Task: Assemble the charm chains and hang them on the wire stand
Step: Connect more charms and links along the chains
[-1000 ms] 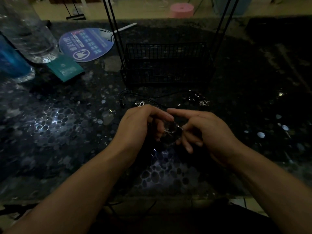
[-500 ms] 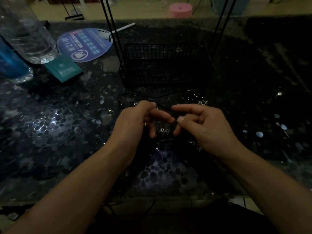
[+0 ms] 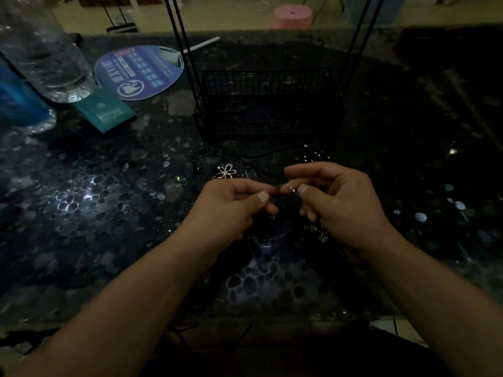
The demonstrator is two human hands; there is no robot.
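Observation:
A thin silver chain point(image 3: 289, 188) stretches between my two hands above the dark speckled table. My left hand point(image 3: 234, 205) pinches one end between thumb and forefinger. My right hand point(image 3: 337, 202) pinches the other end, and small silver charms point(image 3: 317, 231) dangle below its fingers. A silver flower charm point(image 3: 226, 171) lies on the table just beyond my left hand, beside a thin black cord point(image 3: 261, 170). The black wire stand point(image 3: 268, 104), with a mesh basket base and tall uprights, is straight ahead.
At the far left stand a clear plastic bottle point(image 3: 46, 50) and a blue bottle point(image 3: 19, 102). A teal card point(image 3: 106, 110) and a round blue fan point(image 3: 138, 72) lie near them. A pink round object point(image 3: 292, 14) sits beyond the table's far edge.
My hands have drawn slightly apart and the chain is now pulled out between them. The flower charm that my left hand hid now shows on the table.

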